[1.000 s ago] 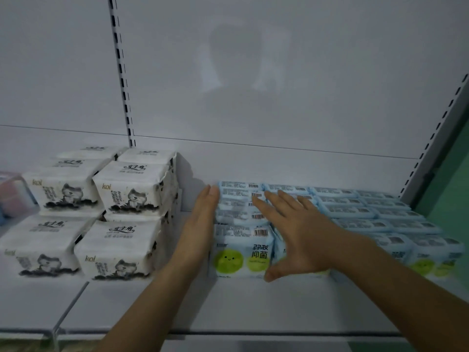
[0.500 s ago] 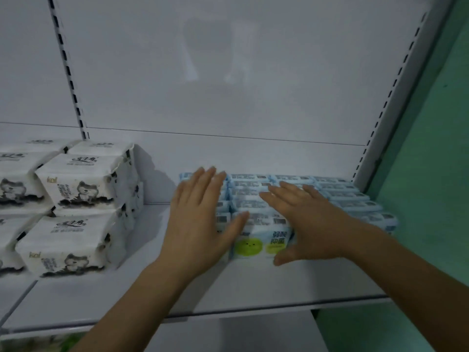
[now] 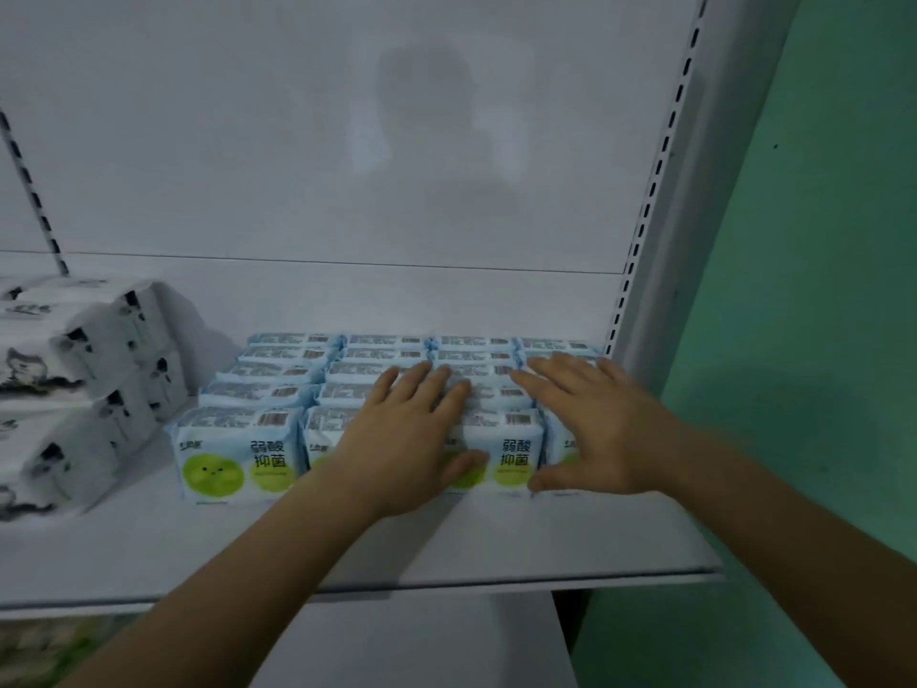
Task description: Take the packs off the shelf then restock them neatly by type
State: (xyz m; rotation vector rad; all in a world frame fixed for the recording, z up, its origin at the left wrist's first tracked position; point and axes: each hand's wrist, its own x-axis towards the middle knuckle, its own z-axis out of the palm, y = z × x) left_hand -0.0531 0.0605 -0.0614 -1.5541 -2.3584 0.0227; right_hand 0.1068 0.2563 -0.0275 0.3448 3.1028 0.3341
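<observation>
Front faces of the blue wipe packs [image 3: 238,451] in the nearest row carry the printed characters 弱酸 above 抑菌, legible on the leftmost pack and again on the third pack [image 3: 513,451] from the left, beside green circles. A small brand mark at each face's upper left is too small to read, and the barcode labels [image 3: 272,419] on the pack tops show bars only. Print on the white cat-picture packs [image 3: 74,389] is too blurred to read.
</observation>
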